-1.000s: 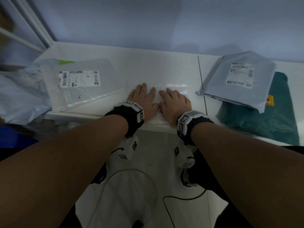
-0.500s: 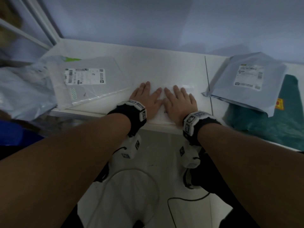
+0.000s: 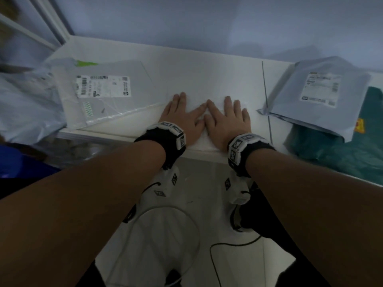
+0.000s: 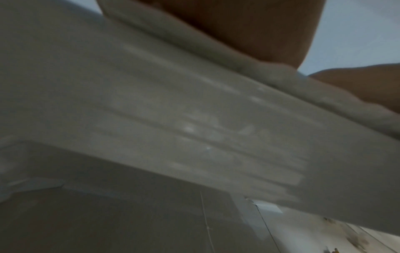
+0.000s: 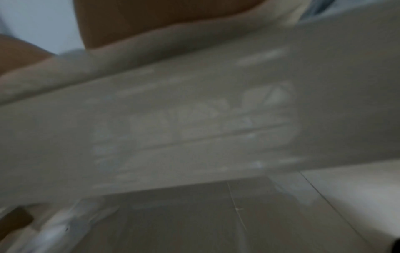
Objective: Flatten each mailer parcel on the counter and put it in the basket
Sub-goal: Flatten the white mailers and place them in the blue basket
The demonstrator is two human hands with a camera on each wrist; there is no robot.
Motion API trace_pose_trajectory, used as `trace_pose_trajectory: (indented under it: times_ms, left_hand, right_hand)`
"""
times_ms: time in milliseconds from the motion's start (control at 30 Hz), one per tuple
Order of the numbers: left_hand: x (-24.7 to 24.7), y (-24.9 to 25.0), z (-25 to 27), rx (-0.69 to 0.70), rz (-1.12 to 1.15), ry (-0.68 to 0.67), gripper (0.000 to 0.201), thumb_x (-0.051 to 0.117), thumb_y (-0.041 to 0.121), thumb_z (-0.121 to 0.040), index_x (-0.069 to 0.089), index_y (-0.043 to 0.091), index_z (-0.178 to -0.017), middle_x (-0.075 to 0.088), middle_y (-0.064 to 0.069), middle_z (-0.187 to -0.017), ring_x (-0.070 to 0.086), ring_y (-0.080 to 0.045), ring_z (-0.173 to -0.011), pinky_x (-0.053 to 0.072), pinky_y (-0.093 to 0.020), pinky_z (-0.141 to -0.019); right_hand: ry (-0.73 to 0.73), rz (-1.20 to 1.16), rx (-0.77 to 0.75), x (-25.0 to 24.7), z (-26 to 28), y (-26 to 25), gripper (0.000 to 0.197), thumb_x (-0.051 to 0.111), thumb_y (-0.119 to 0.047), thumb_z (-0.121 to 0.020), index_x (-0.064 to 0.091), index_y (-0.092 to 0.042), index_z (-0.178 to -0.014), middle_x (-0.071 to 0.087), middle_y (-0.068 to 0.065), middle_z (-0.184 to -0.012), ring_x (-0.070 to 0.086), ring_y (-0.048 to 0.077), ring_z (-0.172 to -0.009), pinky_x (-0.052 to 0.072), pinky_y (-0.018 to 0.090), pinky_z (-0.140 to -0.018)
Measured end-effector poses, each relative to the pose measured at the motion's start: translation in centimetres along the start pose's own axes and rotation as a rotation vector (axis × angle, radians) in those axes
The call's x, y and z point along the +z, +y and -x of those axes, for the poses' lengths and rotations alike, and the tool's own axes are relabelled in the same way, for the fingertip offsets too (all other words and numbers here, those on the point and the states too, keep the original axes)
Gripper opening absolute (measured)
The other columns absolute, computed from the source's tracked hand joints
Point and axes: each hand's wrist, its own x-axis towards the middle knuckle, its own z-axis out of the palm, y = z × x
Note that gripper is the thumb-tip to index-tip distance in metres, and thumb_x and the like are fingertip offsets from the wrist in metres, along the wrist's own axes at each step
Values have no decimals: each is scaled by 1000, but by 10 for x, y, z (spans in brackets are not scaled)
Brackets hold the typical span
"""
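A flat white mailer (image 3: 198,139) lies on the white counter (image 3: 207,75) at its front edge, hard to tell apart from the surface. My left hand (image 3: 182,114) and right hand (image 3: 226,119) press down on it side by side, fingers straight and spread, thumbs nearly touching. In the left wrist view the palm (image 4: 238,25) rests on the mailer's edge (image 4: 216,51). The right wrist view shows the palm (image 5: 151,15) on the same mailer (image 5: 173,44). No basket shows clearly.
A grey mailer with a white label (image 3: 107,94) lies left of my hands. At the right, a grey-blue labelled mailer (image 3: 317,94) lies on a teal one (image 3: 352,154). Pale plastic bags (image 3: 27,112) bulge past the counter's left end. Cables trail on the floor (image 3: 165,235).
Both hands have stayed flat on the white mailer. Their fingers have spread a little wider, and the head view has shifted slightly.
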Motion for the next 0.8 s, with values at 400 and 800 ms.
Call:
trace_pose_trajectory:
  times_ms: [400, 800]
  left_hand:
    - [1, 0, 4, -26, -33, 12, 63, 11, 73, -88, 3, 54, -147, -12, -11, -161, -8, -30, -148, -3, -41, -120]
    - [0, -4, 2, -7, -62, -3, 65, 11, 76, -86, 1, 55, -146, -10, -10, -161, -5, -31, -148, 0, -41, -120]
  right_hand:
    - [52, 24, 26, 1, 3, 10, 66, 10, -66, -94, 1, -42, -155, -7, 17, -163, -4, 32, -151, -2, 44, -122]
    - [18, 17, -34, -3, 4, 17, 66, 12, -64, -96, 2, -37, -156, -8, 17, -163, -5, 32, -151, -2, 42, -123]
